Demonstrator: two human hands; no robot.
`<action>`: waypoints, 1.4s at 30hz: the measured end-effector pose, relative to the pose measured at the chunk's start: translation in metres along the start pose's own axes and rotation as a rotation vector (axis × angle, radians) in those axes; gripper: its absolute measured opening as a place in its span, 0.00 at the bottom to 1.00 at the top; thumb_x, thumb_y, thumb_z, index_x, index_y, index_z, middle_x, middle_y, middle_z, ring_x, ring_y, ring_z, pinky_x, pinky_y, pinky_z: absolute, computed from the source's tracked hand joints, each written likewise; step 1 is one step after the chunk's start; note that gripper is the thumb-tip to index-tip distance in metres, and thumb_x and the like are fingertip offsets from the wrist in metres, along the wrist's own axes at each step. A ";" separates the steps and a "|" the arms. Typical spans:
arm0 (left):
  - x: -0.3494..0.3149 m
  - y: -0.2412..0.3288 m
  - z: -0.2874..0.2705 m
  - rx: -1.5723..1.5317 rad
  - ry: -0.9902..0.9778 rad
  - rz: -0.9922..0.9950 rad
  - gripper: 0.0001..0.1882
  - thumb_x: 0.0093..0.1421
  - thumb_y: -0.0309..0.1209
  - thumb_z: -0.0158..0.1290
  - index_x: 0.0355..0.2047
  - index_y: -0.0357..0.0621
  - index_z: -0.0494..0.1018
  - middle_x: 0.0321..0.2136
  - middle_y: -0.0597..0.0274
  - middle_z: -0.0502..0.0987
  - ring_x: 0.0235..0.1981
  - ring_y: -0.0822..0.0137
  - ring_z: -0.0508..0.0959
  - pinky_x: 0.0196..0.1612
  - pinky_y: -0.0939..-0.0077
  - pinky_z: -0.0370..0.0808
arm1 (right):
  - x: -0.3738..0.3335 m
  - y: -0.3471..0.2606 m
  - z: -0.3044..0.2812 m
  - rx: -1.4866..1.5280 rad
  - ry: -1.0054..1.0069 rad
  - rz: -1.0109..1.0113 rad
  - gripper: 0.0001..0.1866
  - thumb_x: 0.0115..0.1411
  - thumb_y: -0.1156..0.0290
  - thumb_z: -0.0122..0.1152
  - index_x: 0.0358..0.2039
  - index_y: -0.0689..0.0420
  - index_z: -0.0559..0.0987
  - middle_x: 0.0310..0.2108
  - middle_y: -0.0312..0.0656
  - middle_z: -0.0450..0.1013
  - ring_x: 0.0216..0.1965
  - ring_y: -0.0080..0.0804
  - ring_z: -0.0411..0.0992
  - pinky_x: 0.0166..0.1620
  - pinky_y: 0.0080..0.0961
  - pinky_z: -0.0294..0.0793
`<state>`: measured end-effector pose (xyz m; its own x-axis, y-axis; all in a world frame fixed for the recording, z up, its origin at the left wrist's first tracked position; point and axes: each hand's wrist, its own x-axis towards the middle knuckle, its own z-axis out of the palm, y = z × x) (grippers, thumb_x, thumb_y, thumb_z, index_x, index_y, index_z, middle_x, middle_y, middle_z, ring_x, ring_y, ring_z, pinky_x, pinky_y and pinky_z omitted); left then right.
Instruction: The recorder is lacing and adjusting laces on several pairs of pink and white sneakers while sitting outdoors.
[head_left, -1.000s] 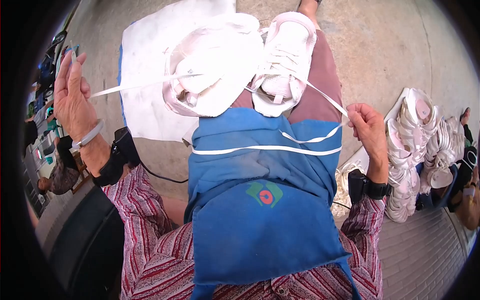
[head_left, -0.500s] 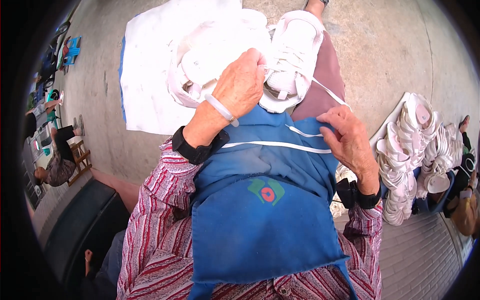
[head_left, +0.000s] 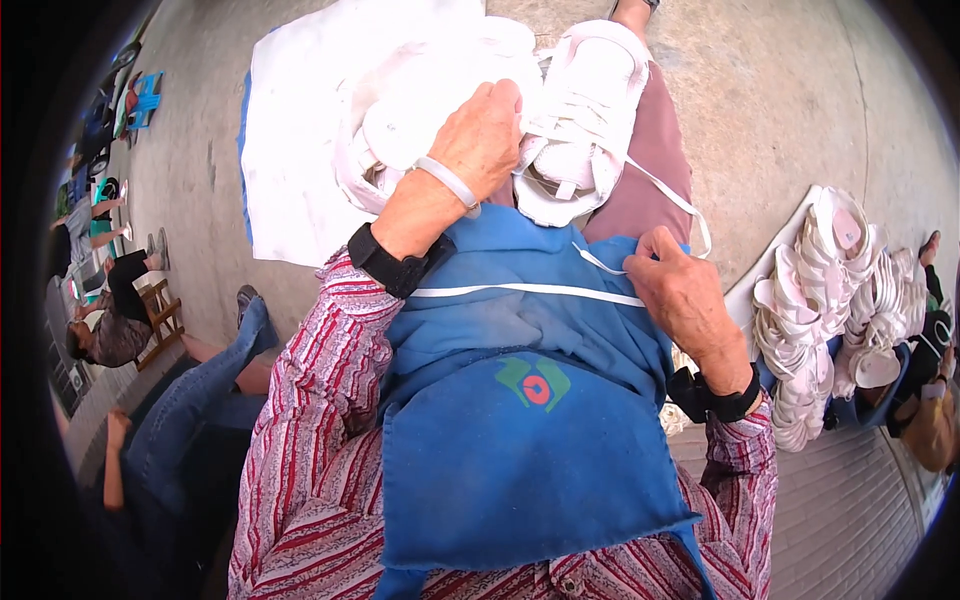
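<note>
A white lace-up sneaker (head_left: pixel 590 100) rests on my lap, toe pointing away from me, with lace strung across its front. My left hand (head_left: pixel 475 140) is at its left side, fingers closed where a strand of lace leaves the shoe; the fingertips are partly hidden. My right hand (head_left: pixel 680 295) is pinched shut on the white shoelace (head_left: pixel 540 289), above the right side of the blue apron (head_left: pixel 480 440). One strand crosses the apron leftward, and a short end pokes out by the fingertips. Another strand loops from the shoe past the right hand.
More white shoes (head_left: pixel 430 90), washed out by glare, lie on a white sheet (head_left: pixel 290 150) at my left. A large pile of white shoes (head_left: pixel 810 300) stands to the right. Someone's jeans-clad leg (head_left: pixel 190 400) is at the lower left; other people sit farther off.
My right hand has moved slightly left and its fingers have closed together. The lace beside it hangs in a looser loop. My left hand rose a little. A jeans-clad leg has appeared at the left.
</note>
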<state>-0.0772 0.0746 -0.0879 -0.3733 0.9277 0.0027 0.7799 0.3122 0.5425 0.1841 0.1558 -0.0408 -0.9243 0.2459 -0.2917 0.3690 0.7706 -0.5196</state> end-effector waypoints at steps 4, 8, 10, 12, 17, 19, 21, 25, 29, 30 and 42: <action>-0.002 0.008 -0.013 -0.063 0.110 0.060 0.04 0.57 0.25 0.46 0.31 0.37 0.64 0.28 0.48 0.69 0.26 0.51 0.71 0.33 0.65 0.69 | 0.004 0.005 0.001 0.053 0.165 0.051 0.01 0.54 0.75 0.54 0.26 0.57 0.72 0.30 0.43 0.65 0.27 0.43 0.71 0.28 0.37 0.71; -0.020 0.027 -0.037 -0.224 0.018 -0.083 0.05 0.59 0.27 0.46 0.33 0.38 0.65 0.25 0.49 0.71 0.25 0.48 0.72 0.31 0.62 0.70 | -0.002 0.015 -0.011 -0.010 0.230 0.217 0.02 0.54 0.76 0.53 0.29 0.59 0.73 0.31 0.44 0.66 0.28 0.48 0.71 0.30 0.40 0.71; -0.023 0.030 -0.037 -0.293 -0.130 -0.206 0.06 0.60 0.28 0.45 0.34 0.38 0.66 0.24 0.48 0.72 0.25 0.47 0.73 0.31 0.61 0.70 | -0.004 0.017 -0.011 -0.005 0.266 0.262 0.04 0.54 0.76 0.54 0.32 0.58 0.74 0.32 0.44 0.67 0.28 0.47 0.72 0.30 0.40 0.72; -0.027 0.026 -0.026 -0.154 -0.201 -0.210 0.07 0.61 0.30 0.45 0.34 0.39 0.67 0.23 0.46 0.74 0.26 0.47 0.73 0.31 0.61 0.70 | 0.001 0.011 -0.010 0.022 0.297 0.216 0.05 0.53 0.76 0.54 0.33 0.57 0.74 0.32 0.43 0.67 0.29 0.46 0.72 0.30 0.39 0.72; -0.018 0.023 -0.024 -0.074 -0.223 -0.239 0.11 0.61 0.33 0.46 0.31 0.37 0.71 0.22 0.46 0.74 0.25 0.48 0.74 0.30 0.63 0.70 | 0.011 0.001 0.004 -0.004 0.235 0.122 0.05 0.52 0.79 0.53 0.31 0.58 0.72 0.33 0.41 0.66 0.29 0.42 0.72 0.29 0.33 0.74; -0.018 0.023 -0.026 -0.147 -0.178 -0.198 0.12 0.61 0.35 0.47 0.31 0.38 0.74 0.21 0.48 0.75 0.24 0.50 0.75 0.30 0.65 0.71 | 0.012 -0.001 0.005 -0.012 0.233 0.118 0.03 0.53 0.78 0.53 0.30 0.59 0.71 0.32 0.42 0.66 0.29 0.43 0.71 0.29 0.34 0.73; -0.016 0.026 -0.030 -0.112 -0.180 -0.194 0.12 0.61 0.35 0.47 0.32 0.39 0.75 0.22 0.49 0.75 0.24 0.50 0.75 0.30 0.66 0.71 | 0.015 -0.004 0.003 -0.022 0.228 0.114 0.02 0.53 0.78 0.53 0.29 0.59 0.70 0.31 0.43 0.66 0.28 0.44 0.71 0.29 0.35 0.73; -0.011 0.029 -0.035 -0.028 -0.170 -0.247 0.13 0.60 0.36 0.47 0.34 0.41 0.76 0.24 0.49 0.76 0.26 0.50 0.75 0.32 0.65 0.72 | 0.027 -0.002 -0.003 0.178 0.353 0.117 0.02 0.54 0.76 0.53 0.28 0.60 0.70 0.26 0.47 0.67 0.27 0.48 0.70 0.29 0.38 0.70; -0.006 0.024 -0.031 0.045 -0.100 -0.128 0.12 0.60 0.35 0.47 0.33 0.41 0.76 0.25 0.49 0.76 0.28 0.50 0.75 0.34 0.63 0.72 | 0.039 -0.002 -0.007 0.202 0.421 0.079 0.03 0.54 0.74 0.54 0.28 0.60 0.72 0.24 0.47 0.69 0.27 0.49 0.70 0.28 0.38 0.69; -0.004 0.027 -0.032 0.034 -0.106 -0.139 0.12 0.59 0.35 0.46 0.32 0.41 0.76 0.27 0.49 0.76 0.30 0.50 0.75 0.35 0.62 0.71 | 0.041 -0.003 -0.008 0.203 0.419 0.077 0.03 0.54 0.74 0.54 0.28 0.60 0.72 0.24 0.47 0.69 0.27 0.49 0.70 0.28 0.38 0.69; -0.002 0.031 -0.036 -0.042 -0.131 -0.108 0.09 0.57 0.29 0.47 0.30 0.36 0.73 0.35 0.47 0.73 0.37 0.49 0.73 0.42 0.63 0.69 | 0.068 -0.010 -0.014 0.352 0.449 0.145 0.04 0.54 0.72 0.57 0.28 0.59 0.75 0.27 0.47 0.72 0.30 0.47 0.72 0.31 0.37 0.70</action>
<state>-0.0702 0.0749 -0.0402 -0.3828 0.9088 -0.1658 0.7161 0.4053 0.5683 0.1163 0.1726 -0.0443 -0.7843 0.6183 -0.0511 0.4337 0.4876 -0.7577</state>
